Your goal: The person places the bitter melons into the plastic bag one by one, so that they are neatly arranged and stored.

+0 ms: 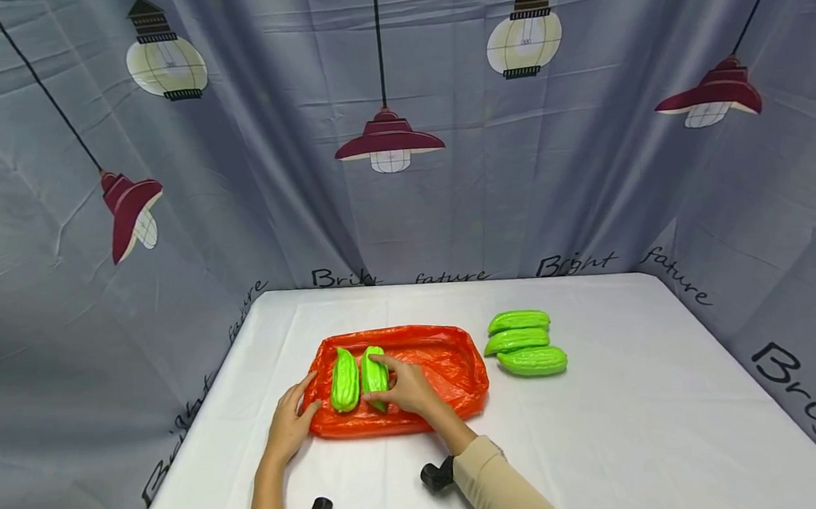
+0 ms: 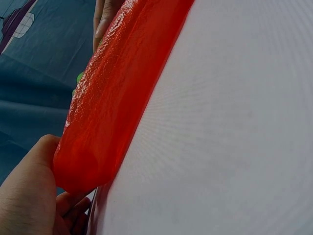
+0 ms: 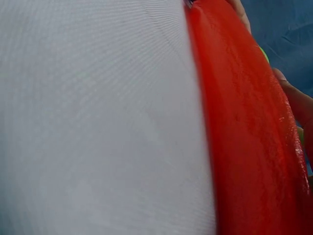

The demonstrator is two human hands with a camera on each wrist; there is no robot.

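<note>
A red tray (image 1: pixel 439 423), seemingly wrapped in shiny plastic, lies on the white table. At its left end my left hand (image 1: pixel 292 423) grips the rim; the left wrist view shows the thumb at the side and curled fingers round the corner. Inside the tray, a green ridged bitter melon (image 1: pixel 344 381) lies lengthwise toward the back. Just right of it, my right hand (image 1: pixel 410 386) pinches a second bitter melon (image 1: pixel 374 377) between thumb and fingers, one near each end. In the right wrist view, the tray wall (image 3: pixel 234 117) hides most of that grip.
Three more bitter melons (image 1: pixel 519 340) lie stacked in a row on the table, right of the tray. The white tabletop (image 1: pixel 645 428) runs on to the right. A grey curtain (image 1: pixel 463 218) with printed lamps hangs behind and along both sides.
</note>
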